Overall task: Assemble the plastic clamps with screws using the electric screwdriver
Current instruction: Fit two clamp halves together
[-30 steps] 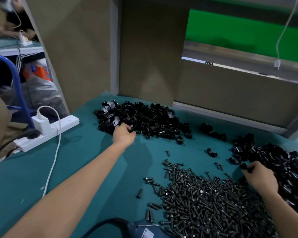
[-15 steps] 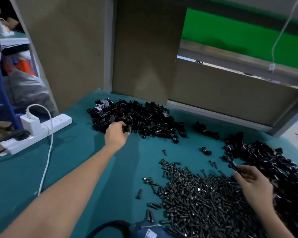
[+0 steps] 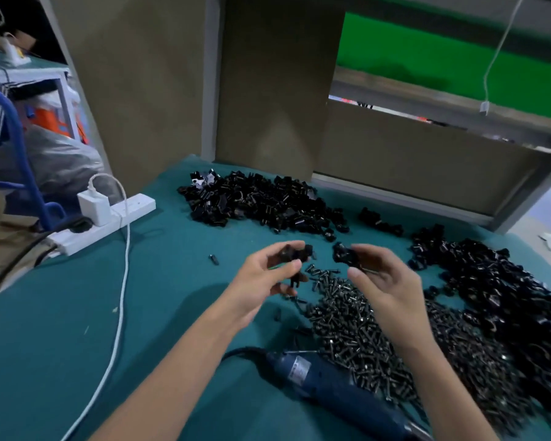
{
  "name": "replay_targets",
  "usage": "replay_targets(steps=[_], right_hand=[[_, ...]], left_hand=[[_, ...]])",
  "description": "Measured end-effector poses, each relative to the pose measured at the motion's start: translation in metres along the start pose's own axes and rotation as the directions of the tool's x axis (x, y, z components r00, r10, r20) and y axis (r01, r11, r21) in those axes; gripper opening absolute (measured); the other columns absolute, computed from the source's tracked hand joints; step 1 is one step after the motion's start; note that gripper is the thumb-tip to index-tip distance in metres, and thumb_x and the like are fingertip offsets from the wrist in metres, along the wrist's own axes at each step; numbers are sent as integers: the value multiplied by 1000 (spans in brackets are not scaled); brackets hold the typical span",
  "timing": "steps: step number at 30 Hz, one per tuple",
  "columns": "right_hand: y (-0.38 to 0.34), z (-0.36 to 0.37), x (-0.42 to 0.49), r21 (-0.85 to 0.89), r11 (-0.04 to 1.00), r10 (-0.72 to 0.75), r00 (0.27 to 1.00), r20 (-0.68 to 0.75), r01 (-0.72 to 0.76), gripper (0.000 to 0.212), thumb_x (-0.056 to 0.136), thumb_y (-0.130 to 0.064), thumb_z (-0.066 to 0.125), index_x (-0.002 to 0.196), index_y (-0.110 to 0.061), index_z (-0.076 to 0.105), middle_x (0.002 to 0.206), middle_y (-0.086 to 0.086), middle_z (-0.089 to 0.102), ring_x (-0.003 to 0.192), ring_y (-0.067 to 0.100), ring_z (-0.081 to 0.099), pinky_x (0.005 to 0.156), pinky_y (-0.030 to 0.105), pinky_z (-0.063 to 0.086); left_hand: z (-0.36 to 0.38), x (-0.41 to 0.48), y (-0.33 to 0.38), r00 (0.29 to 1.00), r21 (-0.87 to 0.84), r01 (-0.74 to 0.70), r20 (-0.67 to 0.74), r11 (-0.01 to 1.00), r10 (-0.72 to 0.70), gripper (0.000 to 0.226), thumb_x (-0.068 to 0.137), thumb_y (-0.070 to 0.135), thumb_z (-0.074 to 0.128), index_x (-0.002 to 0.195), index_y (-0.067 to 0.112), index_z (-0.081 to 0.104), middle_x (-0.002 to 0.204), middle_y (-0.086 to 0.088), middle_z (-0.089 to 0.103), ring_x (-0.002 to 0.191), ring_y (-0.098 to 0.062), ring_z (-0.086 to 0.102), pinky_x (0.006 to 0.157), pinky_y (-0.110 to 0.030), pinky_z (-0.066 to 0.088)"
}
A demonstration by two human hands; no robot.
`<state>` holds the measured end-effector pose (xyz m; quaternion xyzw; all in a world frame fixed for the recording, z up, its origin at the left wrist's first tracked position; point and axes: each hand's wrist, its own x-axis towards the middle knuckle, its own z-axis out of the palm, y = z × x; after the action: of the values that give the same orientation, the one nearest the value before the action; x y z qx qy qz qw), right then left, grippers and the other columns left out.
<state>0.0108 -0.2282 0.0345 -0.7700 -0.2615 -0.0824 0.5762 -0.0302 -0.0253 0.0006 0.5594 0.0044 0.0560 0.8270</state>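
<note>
Two hands are raised over the teal worktop (image 3: 77, 313), the left hand (image 3: 261, 281) pinching a black plastic clamp piece (image 3: 295, 254), the right hand (image 3: 382, 281) gripping a second black plastic clamp piece (image 3: 345, 254), with the heap of dark metal screws (image 3: 363, 332) beneath the right hand and the blue electric screwdriver (image 3: 331, 386) between the forearms.
</note>
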Motion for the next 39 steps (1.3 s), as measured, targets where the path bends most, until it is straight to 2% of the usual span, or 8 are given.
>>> replay_targets(steps=[4, 7, 14, 18, 25, 29, 34, 39], right_hand=[[-2, 39, -6, 25, 999, -29, 999, 30, 28, 31, 87, -3, 69, 111, -22, 67, 106, -10, 71, 102, 6, 67, 90, 23, 52], [4, 55, -2, -25, 999, -25, 999, 23, 26, 29, 87, -5, 69, 110, -24, 68, 107, -10, 70, 101, 5, 66, 90, 28, 54], [17, 63, -1, 201, 979, 18, 1000, 2, -18, 30, 88, -2, 68, 105, -27, 70, 104, -8, 73, 102, 11, 68, 89, 25, 54], [23, 71, -4, 210, 977, 28, 999, -25, -22, 30, 89, -2, 67, 108, -25, 69, 104, -9, 73, 101, 10, 69, 87, 23, 54], [24, 71, -3, 176, 984, 9, 995, -104, 9, 28, 91, -5, 65, 108, -26, 69, 103, -13, 72, 99, 7, 68, 86, 22, 54], [24, 65, -3, 184, 983, 25, 1000, -9, -23, 28, 90, -4, 65, 106, -26, 69, 102, -12, 73, 98, 8, 69, 86, 22, 54], [26, 61, -4, 241, 970, 24, 999, 26, -30, 28, 88, -5, 68, 106, -25, 69, 104, -8, 73, 99, 10, 69, 85, 20, 53], [29, 61, -2, 249, 968, 31, 999, 27, -37, 32, 82, -3, 75, 107, -22, 69, 103, -5, 73, 99, 12, 69, 86, 21, 52]], left_hand=[[4, -12, -11, 999, 101, 3, 33, 995, -6, 27, 91, 3, 66, 114, 16, 62, 94, 2, 74, 77, -22, 71, 56, -25, 51], [4, -11, -17, 1000, 88, -5, 8, 996, 5, 25, 90, 6, 68, 114, 12, 64, 99, -5, 75, 80, -26, 72, 56, -26, 53], [0, -7, -26, 993, -39, -34, -117, 999, 29, 30, 71, 27, 77, 100, 18, 75, 98, -4, 75, 80, -18, 74, 60, -25, 56], [-1, -7, -31, 991, -153, -6, -132, 988, -15, 34, 72, 26, 76, 103, 12, 72, 100, -5, 74, 89, -18, 74, 64, -29, 59], [-1, -5, -34, 992, -182, -48, -126, 982, 25, 38, 74, 22, 74, 109, 9, 71, 108, -10, 72, 99, -22, 72, 72, -32, 60], [-1, -5, -35, 989, -157, -51, -145, 986, 28, 44, 70, 28, 77, 108, 8, 70, 106, -8, 71, 94, -16, 72, 81, -35, 60], [1, -6, -36, 984, -154, -70, -172, 986, 43, 43, 67, 31, 78, 104, 11, 71, 102, -4, 73, 91, -15, 72, 76, -30, 59], [8, -1, -35, 982, -237, -69, -188, 969, 24, 42, 69, 23, 75, 106, 4, 69, 99, -9, 75, 88, -16, 73, 73, -22, 57]])
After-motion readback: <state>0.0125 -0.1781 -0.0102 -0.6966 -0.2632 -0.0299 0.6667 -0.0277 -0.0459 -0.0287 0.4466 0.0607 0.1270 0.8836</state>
